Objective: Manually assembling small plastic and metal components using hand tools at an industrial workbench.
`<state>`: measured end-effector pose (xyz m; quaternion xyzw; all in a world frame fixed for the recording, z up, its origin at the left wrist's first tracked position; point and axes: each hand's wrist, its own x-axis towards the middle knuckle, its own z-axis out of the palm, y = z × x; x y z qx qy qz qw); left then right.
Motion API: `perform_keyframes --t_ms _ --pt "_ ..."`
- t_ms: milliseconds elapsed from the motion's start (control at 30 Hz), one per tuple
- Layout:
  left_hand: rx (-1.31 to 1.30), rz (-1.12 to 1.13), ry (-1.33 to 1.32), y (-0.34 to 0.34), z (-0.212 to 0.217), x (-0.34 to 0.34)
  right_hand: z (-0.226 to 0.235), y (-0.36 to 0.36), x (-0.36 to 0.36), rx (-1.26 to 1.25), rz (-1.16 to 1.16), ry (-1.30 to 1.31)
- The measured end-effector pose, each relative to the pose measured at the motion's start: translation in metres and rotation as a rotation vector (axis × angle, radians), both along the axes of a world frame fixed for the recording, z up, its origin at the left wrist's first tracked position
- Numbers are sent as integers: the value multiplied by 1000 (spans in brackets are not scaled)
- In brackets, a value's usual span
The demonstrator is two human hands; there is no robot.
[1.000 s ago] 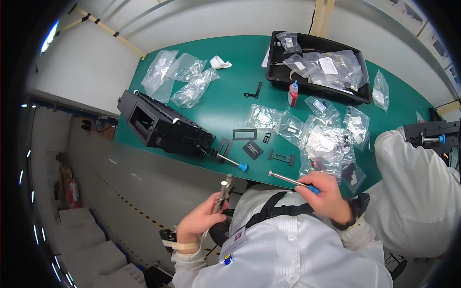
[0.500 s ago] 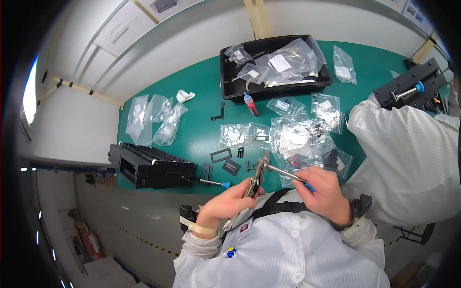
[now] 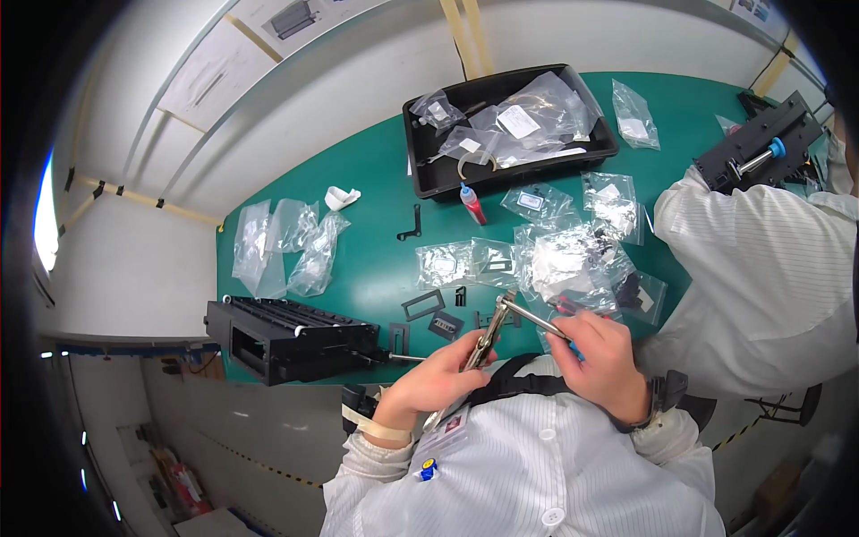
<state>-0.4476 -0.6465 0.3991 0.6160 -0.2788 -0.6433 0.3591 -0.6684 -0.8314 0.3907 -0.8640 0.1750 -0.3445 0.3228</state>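
Note:
In my left hand (image 3: 440,378) is a silver metal tool that looks like pliers (image 3: 484,345), its head pointing up and away from me. My right hand (image 3: 605,360) grips a steel rod with a blue end (image 3: 539,319), the blue part mostly covered by my fingers. The far tip of the rod meets the head of the pliers; whether the jaws clamp it is too small to tell. Just beyond lie black flat frames (image 3: 423,305), a dark plate (image 3: 445,325) and a small black clip (image 3: 460,296) on the green table (image 3: 376,259).
A black tray (image 3: 436,185) of bagged parts stands at the back. Bagged parts (image 3: 573,259) lie right of centre, near a red bottle (image 3: 472,204). A black rail assembly (image 3: 291,345) sits left. A co-worker's white sleeve (image 3: 752,286) is close on my right.
The view has shifted slightly, so the table's things sit a little differently. Both hands keep their holds, and the rod's tip still meets the pliers' head.

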Motion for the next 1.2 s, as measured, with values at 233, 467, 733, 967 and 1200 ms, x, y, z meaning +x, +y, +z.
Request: perform_keyframes --t_ms 233,467,733,967,1200 --pt "-8 57 30 15 -3 12 4 17 14 -45 36 30" --pt "-29 106 39 24 -7 18 0 23 22 -28 38 32" --pt "-74 93 -70 24 -20 15 2 24 27 35 38 -2" --pt "-103 101 -129 22 -24 11 0 19 22 29 47 -8" --pt "-125 122 -106 26 -30 12 -3 16 20 -10 79 3"
